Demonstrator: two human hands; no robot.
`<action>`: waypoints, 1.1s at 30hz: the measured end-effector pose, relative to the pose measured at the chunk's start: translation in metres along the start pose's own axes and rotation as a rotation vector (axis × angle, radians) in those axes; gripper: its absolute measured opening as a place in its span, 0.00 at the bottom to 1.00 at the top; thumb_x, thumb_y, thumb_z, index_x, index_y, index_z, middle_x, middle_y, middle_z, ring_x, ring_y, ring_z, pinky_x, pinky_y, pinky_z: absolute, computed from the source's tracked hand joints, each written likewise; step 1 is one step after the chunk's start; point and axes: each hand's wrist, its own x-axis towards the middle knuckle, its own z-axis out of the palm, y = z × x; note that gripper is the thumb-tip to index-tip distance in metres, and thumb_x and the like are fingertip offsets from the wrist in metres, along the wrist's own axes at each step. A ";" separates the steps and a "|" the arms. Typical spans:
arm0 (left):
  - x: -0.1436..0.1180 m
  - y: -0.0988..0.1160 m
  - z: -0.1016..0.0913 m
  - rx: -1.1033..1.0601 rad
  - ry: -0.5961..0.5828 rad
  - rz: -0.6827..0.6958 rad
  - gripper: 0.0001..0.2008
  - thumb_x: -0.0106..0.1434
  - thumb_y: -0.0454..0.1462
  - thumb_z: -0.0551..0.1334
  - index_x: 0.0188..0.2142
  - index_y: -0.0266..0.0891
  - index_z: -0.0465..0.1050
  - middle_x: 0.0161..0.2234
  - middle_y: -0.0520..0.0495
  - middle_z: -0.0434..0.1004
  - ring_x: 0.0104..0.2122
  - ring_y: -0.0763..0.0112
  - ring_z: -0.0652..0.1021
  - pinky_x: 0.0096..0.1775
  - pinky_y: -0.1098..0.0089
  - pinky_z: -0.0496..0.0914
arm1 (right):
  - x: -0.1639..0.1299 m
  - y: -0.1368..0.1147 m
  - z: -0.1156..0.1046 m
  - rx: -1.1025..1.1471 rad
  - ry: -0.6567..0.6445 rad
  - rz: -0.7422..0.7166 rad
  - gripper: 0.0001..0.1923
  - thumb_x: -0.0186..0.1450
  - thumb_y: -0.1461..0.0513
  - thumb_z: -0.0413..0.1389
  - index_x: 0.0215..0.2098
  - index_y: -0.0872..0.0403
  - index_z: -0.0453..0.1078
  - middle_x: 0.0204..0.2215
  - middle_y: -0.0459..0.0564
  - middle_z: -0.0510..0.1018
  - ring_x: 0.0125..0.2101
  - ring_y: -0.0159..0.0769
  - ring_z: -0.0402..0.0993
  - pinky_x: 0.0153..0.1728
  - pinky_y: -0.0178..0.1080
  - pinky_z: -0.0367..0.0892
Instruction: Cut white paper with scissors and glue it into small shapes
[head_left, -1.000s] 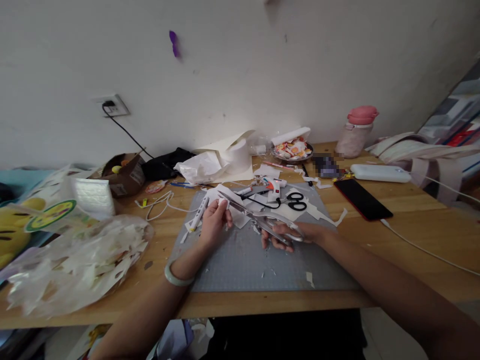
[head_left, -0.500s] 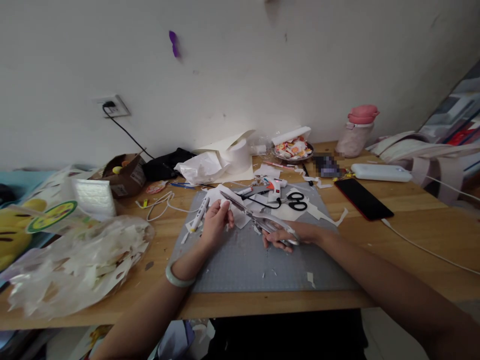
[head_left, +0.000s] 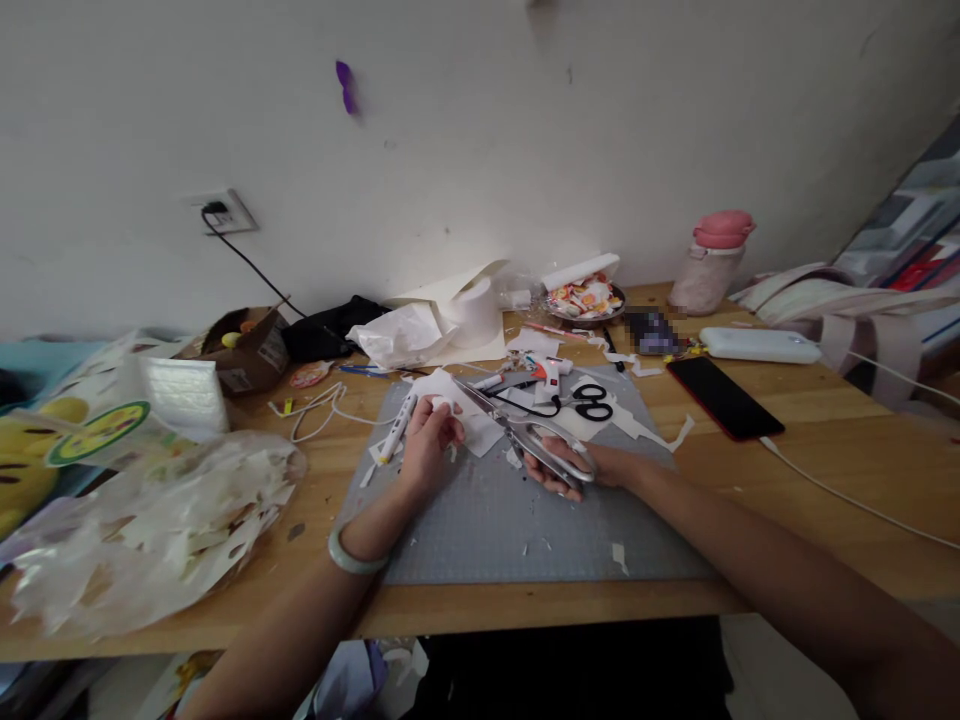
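In the middle of the grey cutting mat (head_left: 472, 540) my right hand (head_left: 555, 468) is closed round the handles of large silver scissors (head_left: 517, 432). Their blades point up and left, with the tips near my left hand (head_left: 431, 440). Its fingers are pinched on a small piece of white paper (head_left: 443, 396), mostly hidden behind them. A larger white sheet (head_left: 484, 438) lies on the mat behind the blades. Beyond the blades rest a white-and-orange glue gun (head_left: 552, 378) and black-handled scissors (head_left: 592, 402). Left of my left hand lies a white pen-shaped tool (head_left: 397, 430).
Paper scraps (head_left: 619, 556) dot the mat. A plastic bag (head_left: 157, 540) with cuttings covers the table's left side. A phone (head_left: 724, 396), a white power bank (head_left: 761, 345) and a pink bottle (head_left: 711, 262) stand or lie to the right. A paper roll (head_left: 476, 312) is at the back.
The scissors' handles have spread wider apart in my right hand. My left hand has turned slightly, and the paper in it is more covered by the fingers.
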 end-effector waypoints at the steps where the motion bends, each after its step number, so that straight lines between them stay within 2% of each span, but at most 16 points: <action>1: 0.001 0.000 -0.001 0.014 0.028 0.018 0.10 0.52 0.39 0.62 0.27 0.40 0.61 0.19 0.58 0.65 0.16 0.79 0.66 0.19 0.77 0.58 | -0.001 -0.001 0.001 0.010 0.005 -0.012 0.33 0.55 0.34 0.45 0.31 0.55 0.61 0.20 0.41 0.64 0.15 0.21 0.56 0.12 0.27 0.57; 5: 0.003 0.000 -0.005 0.083 0.095 0.083 0.10 0.53 0.38 0.63 0.24 0.38 0.61 0.15 0.60 0.55 0.15 0.81 0.58 0.18 0.78 0.52 | -0.006 -0.006 0.005 0.012 -0.050 -0.076 0.34 0.53 0.34 0.47 0.34 0.56 0.61 0.23 0.41 0.64 0.16 0.21 0.56 0.12 0.27 0.58; 10: 0.003 0.001 -0.004 0.009 0.058 0.064 0.11 0.52 0.39 0.65 0.27 0.39 0.62 0.15 0.62 0.53 0.14 0.82 0.55 0.18 0.79 0.50 | -0.007 -0.005 0.004 0.017 -0.079 -0.102 0.34 0.54 0.34 0.47 0.38 0.55 0.63 0.27 0.45 0.66 0.18 0.22 0.57 0.13 0.28 0.59; 15: 0.002 0.002 -0.001 -0.007 0.047 0.050 0.12 0.51 0.39 0.65 0.31 0.40 0.62 0.15 0.62 0.58 0.14 0.82 0.60 0.18 0.80 0.54 | -0.008 -0.004 0.004 0.040 -0.021 -0.092 0.32 0.59 0.36 0.42 0.38 0.56 0.63 0.28 0.45 0.65 0.17 0.21 0.57 0.13 0.27 0.58; 19: 0.003 0.001 -0.002 -0.049 0.049 0.029 0.13 0.51 0.40 0.65 0.30 0.40 0.61 0.23 0.57 0.69 0.15 0.83 0.65 0.19 0.80 0.58 | -0.009 -0.004 0.004 0.060 -0.037 -0.097 0.36 0.56 0.34 0.43 0.40 0.56 0.63 0.30 0.47 0.66 0.19 0.22 0.59 0.13 0.27 0.57; 22: 0.004 0.001 -0.002 -0.078 0.053 0.002 0.14 0.50 0.40 0.66 0.28 0.39 0.61 0.27 0.53 0.73 0.16 0.82 0.67 0.19 0.78 0.59 | -0.010 -0.005 0.003 0.059 -0.053 -0.093 0.36 0.56 0.34 0.43 0.41 0.56 0.63 0.31 0.47 0.68 0.19 0.22 0.59 0.13 0.27 0.56; 25: 0.005 0.000 -0.002 -0.105 0.052 -0.003 0.14 0.48 0.38 0.68 0.27 0.39 0.62 0.27 0.54 0.72 0.18 0.81 0.68 0.21 0.78 0.61 | -0.010 -0.009 0.003 0.051 -0.072 -0.086 0.34 0.56 0.35 0.45 0.39 0.56 0.63 0.31 0.48 0.68 0.19 0.22 0.60 0.13 0.27 0.56; 29: 0.006 -0.002 -0.003 -0.156 0.032 -0.006 0.13 0.47 0.36 0.69 0.26 0.37 0.65 0.21 0.57 0.65 0.20 0.81 0.68 0.24 0.79 0.63 | -0.008 -0.011 0.003 0.062 -0.124 -0.065 0.30 0.54 0.39 0.54 0.36 0.56 0.62 0.31 0.46 0.68 0.19 0.21 0.60 0.13 0.26 0.58; 33: 0.007 -0.002 -0.005 -0.228 0.006 -0.057 0.11 0.47 0.34 0.70 0.27 0.35 0.68 0.23 0.57 0.66 0.20 0.83 0.66 0.23 0.80 0.63 | -0.006 -0.008 0.001 0.058 -0.132 -0.047 0.25 0.54 0.44 0.58 0.35 0.57 0.62 0.31 0.47 0.68 0.20 0.20 0.59 0.13 0.24 0.60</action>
